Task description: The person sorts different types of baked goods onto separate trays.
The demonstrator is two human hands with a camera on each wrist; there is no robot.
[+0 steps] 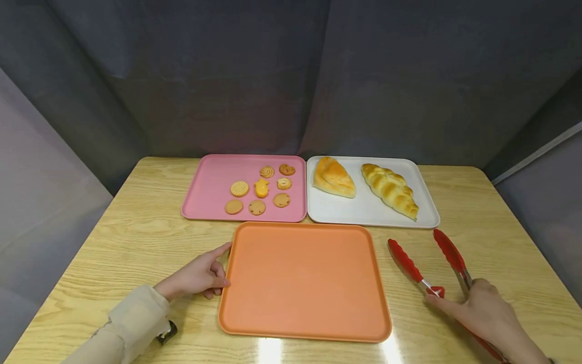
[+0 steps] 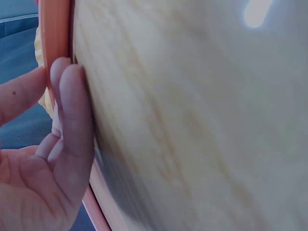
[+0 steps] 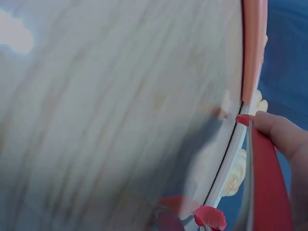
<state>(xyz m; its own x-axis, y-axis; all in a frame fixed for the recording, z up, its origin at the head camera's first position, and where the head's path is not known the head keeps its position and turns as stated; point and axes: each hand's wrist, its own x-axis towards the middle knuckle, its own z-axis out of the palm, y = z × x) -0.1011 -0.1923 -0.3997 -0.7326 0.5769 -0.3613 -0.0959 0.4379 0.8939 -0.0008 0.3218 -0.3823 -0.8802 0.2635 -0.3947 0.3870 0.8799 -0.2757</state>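
My left hand (image 1: 202, 273) is at the left edge of an orange tray (image 1: 304, 283). Its thumb (image 2: 21, 94) and fingers (image 2: 74, 106) pinch the tray's rim, with the index finger stretched along the upper left corner. To the right of the tray, my right hand (image 1: 491, 316) grips a pair of tongs (image 1: 406, 263) with red scalloped tips and metal arms. The tongs are spread apart over the table, nothing between their tips. In the right wrist view, the thumb (image 3: 276, 130) presses on the red handle (image 3: 267, 178); the other fingers are mostly hidden.
Behind the orange tray, a pink tray (image 1: 204, 189) carries several cookies (image 1: 239, 189). Beside it stands a white tray (image 1: 334, 215) with a folded bread (image 1: 334, 178) and a braided bread (image 1: 391, 189). The wooden table (image 1: 136, 212) ends at a dark curtain (image 1: 227, 76).
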